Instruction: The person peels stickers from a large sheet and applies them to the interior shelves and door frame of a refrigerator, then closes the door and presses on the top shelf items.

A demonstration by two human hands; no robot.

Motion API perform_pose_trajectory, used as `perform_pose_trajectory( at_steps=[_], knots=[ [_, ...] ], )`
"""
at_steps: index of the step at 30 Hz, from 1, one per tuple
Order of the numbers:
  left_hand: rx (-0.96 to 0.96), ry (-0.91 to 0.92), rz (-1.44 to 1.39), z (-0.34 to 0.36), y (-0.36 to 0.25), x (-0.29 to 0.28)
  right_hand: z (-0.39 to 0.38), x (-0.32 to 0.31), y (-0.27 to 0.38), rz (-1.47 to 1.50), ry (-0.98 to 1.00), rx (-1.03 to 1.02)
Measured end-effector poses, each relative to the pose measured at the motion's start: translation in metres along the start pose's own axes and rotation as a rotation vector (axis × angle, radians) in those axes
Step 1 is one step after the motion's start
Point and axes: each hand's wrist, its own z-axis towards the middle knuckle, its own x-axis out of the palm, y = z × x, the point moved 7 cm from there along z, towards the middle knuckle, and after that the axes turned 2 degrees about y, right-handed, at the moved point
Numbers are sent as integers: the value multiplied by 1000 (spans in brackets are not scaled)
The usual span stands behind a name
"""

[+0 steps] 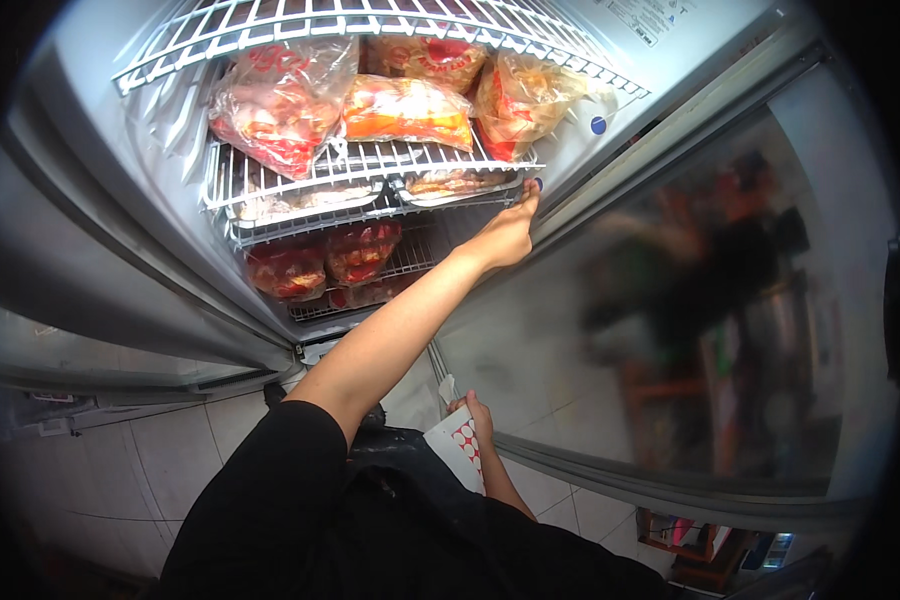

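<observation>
Just at left grip [510,228], closure unclear, blue dot [539,184]; in pinch of right grip [481,415], white sheet [457,452].

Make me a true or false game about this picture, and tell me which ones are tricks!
1. The left hand reaches up to a round blue dot. True.
2. The right hand holds a bag of food. False: it holds a white sheet with a red pattern.
3. The orange bag lies between a big clear bag on its left and another bag on its right. True.
4. The sleeve on the left arm is bright yellow. False: it is black.
5. The top shelf is solid wood. False: it is a white wire rack.
6. There are tiles on the floor. True.
</observation>
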Motion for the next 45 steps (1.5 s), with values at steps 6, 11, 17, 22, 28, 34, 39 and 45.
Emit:
perform_pose_trajectory(
  at_steps=[6, 11, 17, 22, 28, 34, 39, 45],
  knots=[
    [-42, -270, -239, -55, -10, -14, 5, 0, 17, -49, 46, -109],
    [-36, -333, -538, -138, -115, -79, -12, -25, 22, 57, 8, -239],
    [938, -334, -388, -202, -288, -162, -20, -39, 10, 250, 21, -228],
    [1278, -373, -391, -213, -305, -142, -18, -16, 11, 205, -20, -159],
    [1235, -268, -467, -202, -316, -137, -18, -9, 7, 117, 18, -134],
    [877, -121, -599, -188, -326, -102, -11, -19, 14, 148, 19, -196],
    [367, -46, -643, -175, -274, -82, -20, -16, 77, -34, -194, -324],
    [-500, 109, -363, -210, -17, 2, 0, -11, 133, -251, -215, -472]
  ],
)
